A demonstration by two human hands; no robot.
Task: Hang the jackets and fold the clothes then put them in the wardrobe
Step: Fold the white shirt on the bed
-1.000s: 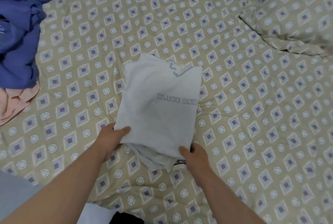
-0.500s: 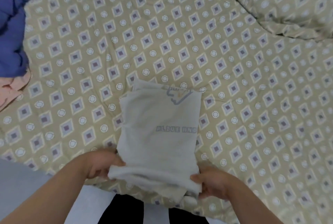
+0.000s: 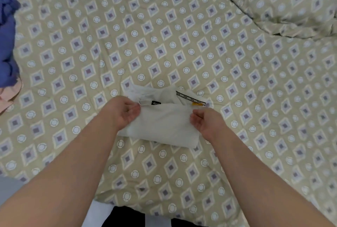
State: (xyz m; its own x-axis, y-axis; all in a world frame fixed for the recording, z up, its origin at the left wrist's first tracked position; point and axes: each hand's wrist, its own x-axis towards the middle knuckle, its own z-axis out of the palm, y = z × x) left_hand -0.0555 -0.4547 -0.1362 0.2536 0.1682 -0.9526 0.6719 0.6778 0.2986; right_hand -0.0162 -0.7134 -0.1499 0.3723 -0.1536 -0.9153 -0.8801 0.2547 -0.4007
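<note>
A white T-shirt (image 3: 164,126) lies folded into a small rectangle on the patterned bedspread (image 3: 164,44), its collar tape and black label showing along the far edge. My left hand (image 3: 124,112) pinches the folded layer's upper left corner. At the upper right corner my right hand (image 3: 204,122) pinches the same layer. Both hands sit palm-up at the fold's far edge.
A pile of blue clothing (image 3: 8,31) with a pink garment (image 3: 9,97) under it lies at the left edge. A pillow (image 3: 291,2) in matching fabric sits at the top right. The bed's near edge runs along the bottom.
Both hands lifted the near edge of the shirt and folded it away over the printed front. The shirt is now half as long, with the collar and label exposed.
</note>
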